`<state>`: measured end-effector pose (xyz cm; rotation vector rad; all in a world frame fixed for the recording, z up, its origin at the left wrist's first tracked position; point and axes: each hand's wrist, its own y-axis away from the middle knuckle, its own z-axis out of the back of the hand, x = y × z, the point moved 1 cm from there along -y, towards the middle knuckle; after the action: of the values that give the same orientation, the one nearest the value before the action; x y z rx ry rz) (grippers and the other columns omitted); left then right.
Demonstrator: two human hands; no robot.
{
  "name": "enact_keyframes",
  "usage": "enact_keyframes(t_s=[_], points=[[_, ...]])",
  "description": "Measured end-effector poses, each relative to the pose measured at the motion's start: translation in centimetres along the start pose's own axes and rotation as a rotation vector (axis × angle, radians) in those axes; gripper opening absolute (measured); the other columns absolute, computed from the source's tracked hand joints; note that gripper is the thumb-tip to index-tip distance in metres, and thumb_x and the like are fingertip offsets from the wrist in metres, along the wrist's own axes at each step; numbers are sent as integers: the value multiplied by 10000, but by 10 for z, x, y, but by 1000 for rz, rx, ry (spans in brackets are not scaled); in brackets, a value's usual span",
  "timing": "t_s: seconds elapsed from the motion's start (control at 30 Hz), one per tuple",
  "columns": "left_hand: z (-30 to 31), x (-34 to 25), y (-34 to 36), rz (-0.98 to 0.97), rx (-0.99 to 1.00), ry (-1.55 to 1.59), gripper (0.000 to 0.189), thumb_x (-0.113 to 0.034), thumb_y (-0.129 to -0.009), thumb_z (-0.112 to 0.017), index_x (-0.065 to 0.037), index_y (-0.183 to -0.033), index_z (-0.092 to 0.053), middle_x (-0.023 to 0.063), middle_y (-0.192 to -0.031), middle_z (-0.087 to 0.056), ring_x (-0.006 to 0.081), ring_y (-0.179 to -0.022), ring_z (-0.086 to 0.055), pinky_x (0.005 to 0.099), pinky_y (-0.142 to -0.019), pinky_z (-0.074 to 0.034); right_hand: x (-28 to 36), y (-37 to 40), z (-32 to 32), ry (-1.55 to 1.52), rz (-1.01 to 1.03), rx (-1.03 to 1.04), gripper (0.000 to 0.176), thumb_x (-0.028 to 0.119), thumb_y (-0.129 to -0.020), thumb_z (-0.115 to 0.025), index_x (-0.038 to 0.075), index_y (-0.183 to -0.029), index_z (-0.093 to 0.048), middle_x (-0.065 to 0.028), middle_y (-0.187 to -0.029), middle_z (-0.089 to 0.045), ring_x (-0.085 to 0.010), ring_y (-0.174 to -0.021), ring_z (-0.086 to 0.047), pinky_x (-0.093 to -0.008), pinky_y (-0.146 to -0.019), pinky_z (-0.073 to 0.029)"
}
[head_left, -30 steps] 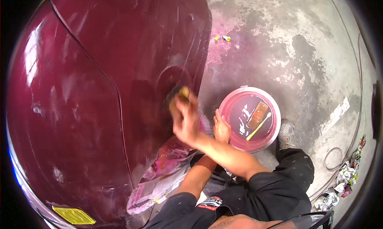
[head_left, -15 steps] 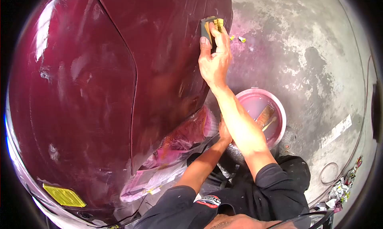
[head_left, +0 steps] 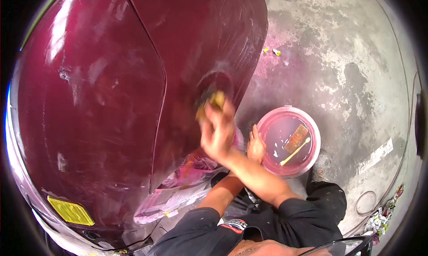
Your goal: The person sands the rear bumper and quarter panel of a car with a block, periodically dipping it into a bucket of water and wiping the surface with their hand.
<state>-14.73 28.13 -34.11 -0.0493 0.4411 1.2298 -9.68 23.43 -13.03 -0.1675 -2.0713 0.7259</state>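
My right hand (head_left: 217,133) is closed round a piece of folded sandpaper (head_left: 213,102), dark grey with yellow parts, blurred by motion. The sandpaper lies against the dark red car panel (head_left: 191,64), where a dark wet-looking smear surrounds it. My right forearm crosses over my left arm. My left hand (head_left: 256,146) rests at the left rim of a pink bucket (head_left: 314,144), fingers stretched out and apart. Inside the bucket are cloudy liquid, a brownish rectangular block (head_left: 296,138) and a pale yellow stick-like brush (head_left: 295,152).
Pink-stained plastic sheeting (head_left: 178,191) hangs below the panel. A yellow reflector (head_left: 71,210) sits at the panel's lower left. On the concrete floor (head_left: 339,95) lie small yellow-white scraps (head_left: 277,52), a white strip (head_left: 376,155), a hose (head_left: 366,203) and crumpled litter (head_left: 380,220).
My right hand has moved down the panel towards me with the sandpaper, leaving the upper right edge. My left hand, mostly hidden before, now shows beside the bucket. The view has shifted slightly.
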Motion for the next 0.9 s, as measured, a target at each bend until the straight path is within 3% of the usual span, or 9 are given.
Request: enact_keyframes(t_s=[0.07, 0.13, 0.17, 0.2, 0.27, 0.37, 0.53, 0.8, 0.9], points=[[2, -2, 0, -20, -36, 30, 478, -242, -1062, -405, -50, -1498, -360, 294, -1378, -516, 496, -1098, -618, 555, -897, -528, -11, 6, -6, -25, 47, -2, 441, -55, -823, -698, 31, -1245, -604, -292, -1298, -555, -476, -1218, -537, -557, -1037, -422], [-92, 51, -7, -177, -734, -261, 492, -293, -1030, -503, -36, -1446, -439, 278, -1388, -516, 441, -1049, -653, 515, -874, -544, -46, -73, 0, 54, -90, -78, 353, 18, -882, -676, 13, -1230, -614, -269, -1294, -568, -450, -1210, -549, -509, -1032, -435], [-72, 86, -17, -170, 192, 53, 531, -351, -986, -589, -36, -1404, -495, 258, -1420, -500, 390, -1046, -667, 482, -894, -548, -59, -108, 2, 102, -108, -121, 334, 42, -903, -662, 5, -1231, -611, -262, -1298, -568, -442, -1207, -551, -493, -1032, -439], [-28, 40, -8, -187, 90, -12, 618, -409, -960, -617, -38, -1429, -460, 260, -1418, -508, 398, -1050, -665, 482, -919, -542, -65, -126, 2, 151, -132, -170, 318, 67, -924, -649, -4, -1232, -608, -256, -1303, -568, -434, -1205, -553, -477, -1032, -443], [-204, 186, -39, -347, 97, 175, 569, -354, -997, -561, -43, -1456, -428, 288, -1362, -539, 456, -1043, -648, 519, -921, -533, -58, -93, 3, 113, -160, -137, 326, 52, -914, -651, -4, -1231, -605, -261, -1318, -566, -438, -1222, -548, -483, -1042, -439], [-10, 9, -4, -17, -15, 2, 544, -253, -1063, -414, -72, -1557, -277, 327, -1355, -533, 497, -1079, -624, 531, -951, -512, 3, 16, 0, -19, -32, 40, 503, -102, -785, -710, 34, -1258, -608, -286, -1326, -552, -472, -1257, -529, -585, -1061, -412], [-27, 19, -2, 1, -41, -36, 538, -254, -1071, -385, -65, -1559, -261, 337, -1377, -514, 506, -1111, -614, 542, -936, -515, -55, -110, 5, 132, -49, -114, 315, 35, -935, -602, 5, -1248, -601, -244, -1305, -588, -425, -1195, -574, -468, -1022, -457], [-14, 11, -4, -57, -97, -45, 464, -216, -1041, -441, -35, -1462, -371, 328, -1311, -549, 499, -1005, -647, 559, -883, -532, -10, -24, -7, -54, 168, 17, 342, -31, -879, -642, 61, -1209, -642, -231, -1246, -602, -406, -1171, -592, -487, -1006, -465], [-102, 96, -25, -141, 9, 187, 536, -270, -1042, -465, -20, -1495, -327, 336, -1384, -500, 488, -1085, -628, 561, -968, -506, -50, -94, -2, -8, -123, -70, 318, 54, -917, -655, -12, -1226, -620, -218, -1278, -601, -385, -1201, -577, -445, -1029, -452]])
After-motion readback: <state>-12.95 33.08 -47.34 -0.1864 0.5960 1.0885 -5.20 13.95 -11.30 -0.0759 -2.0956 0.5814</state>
